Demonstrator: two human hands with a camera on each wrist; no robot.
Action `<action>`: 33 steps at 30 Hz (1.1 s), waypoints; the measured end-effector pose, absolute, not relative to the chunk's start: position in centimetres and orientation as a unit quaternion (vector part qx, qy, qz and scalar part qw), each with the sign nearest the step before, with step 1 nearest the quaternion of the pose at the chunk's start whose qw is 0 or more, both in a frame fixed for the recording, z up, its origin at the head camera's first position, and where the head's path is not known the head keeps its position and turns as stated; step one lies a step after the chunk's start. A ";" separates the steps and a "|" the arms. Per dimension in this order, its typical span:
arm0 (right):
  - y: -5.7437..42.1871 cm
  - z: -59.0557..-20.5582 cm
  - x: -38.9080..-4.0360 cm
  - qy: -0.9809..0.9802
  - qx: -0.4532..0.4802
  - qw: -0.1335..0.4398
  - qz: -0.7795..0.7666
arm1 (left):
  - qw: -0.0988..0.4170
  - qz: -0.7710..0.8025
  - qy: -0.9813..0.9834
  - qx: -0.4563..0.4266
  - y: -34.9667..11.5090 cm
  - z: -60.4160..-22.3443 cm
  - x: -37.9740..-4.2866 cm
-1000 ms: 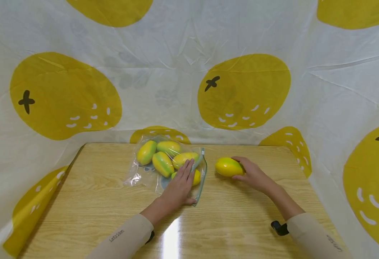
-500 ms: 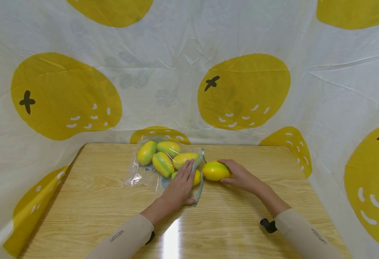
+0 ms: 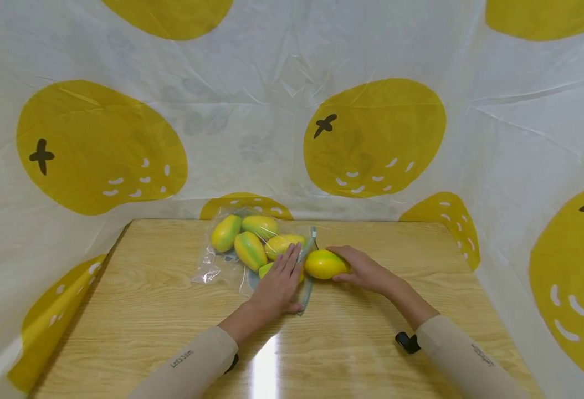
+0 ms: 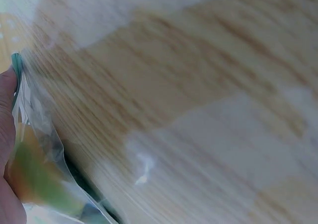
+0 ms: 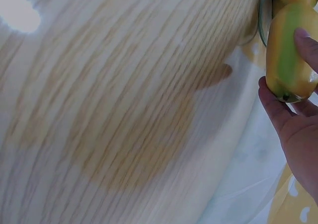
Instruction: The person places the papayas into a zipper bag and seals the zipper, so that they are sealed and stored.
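Observation:
A clear zip bag (image 3: 207, 271) lies on the table with several yellow-green mangoes (image 3: 250, 250) inside. Its green-edged mouth (image 3: 307, 296) faces right. My left hand (image 3: 272, 295) rests on the mouth end, fingers straight over the plastic, partly covering the nearest mango. In the left wrist view the thumb (image 4: 6, 92) touches the green zip edge (image 4: 17, 65). My right hand (image 3: 364, 270) grips another mango (image 3: 324, 264) from its right side, thumb and fingers around it. That mango overlaps the bag's mouth in the head view. In the right wrist view its stem end (image 5: 285, 96) faces the palm.
The wooden table (image 3: 137, 321) reaches back to a white cloth wall (image 3: 247, 138) printed with large yellow fruit. The cloth also rises at both sides. A glare patch (image 3: 264, 366) shines on the near part of the table.
My right hand has carried its mango leftward across the table, from apart from the bag up to its mouth. My left hand stays on the bag, almost unmoved.

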State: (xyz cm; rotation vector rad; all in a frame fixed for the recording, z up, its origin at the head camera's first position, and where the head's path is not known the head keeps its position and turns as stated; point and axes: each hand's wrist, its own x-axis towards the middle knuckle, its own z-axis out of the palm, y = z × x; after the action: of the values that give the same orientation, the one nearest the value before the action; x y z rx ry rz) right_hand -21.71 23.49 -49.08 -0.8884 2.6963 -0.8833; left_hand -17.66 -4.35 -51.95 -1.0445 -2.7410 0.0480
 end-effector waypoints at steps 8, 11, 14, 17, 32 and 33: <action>22.4 -49.0 -22.3 0.902 -0.303 0.090 -0.292 | 0.103 0.028 -0.928 -0.356 -4.2 -52.0 -17.9; 21.9 -49.0 -22.5 0.901 -0.306 0.094 -0.292 | 0.107 0.024 -0.928 -0.357 -4.1 -52.1 -18.0; 21.6 -49.1 -22.7 0.901 -0.309 0.100 -0.289 | 0.102 0.024 -0.929 -0.355 -4.1 -52.0 -18.0; 21.4 -49.2 -22.9 0.901 -0.309 0.106 -0.285 | 0.091 0.026 -0.931 -0.351 -4.1 -51.9 -17.9; 21.8 -49.0 -23.0 0.888 -0.326 0.097 -0.309 | 0.100 0.037 -0.927 -0.359 -4.0 -51.8 -18.2; 21.8 -49.0 -23.0 0.886 -0.330 0.096 -0.310 | 0.101 0.037 -0.927 -0.360 -4.0 -51.8 -18.2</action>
State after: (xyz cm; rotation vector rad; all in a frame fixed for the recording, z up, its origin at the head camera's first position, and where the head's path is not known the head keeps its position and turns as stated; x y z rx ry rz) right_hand -23.05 21.78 -49.01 -0.9791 2.6267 -0.9185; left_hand -18.23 -4.01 -51.80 -1.0638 -2.7380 0.1102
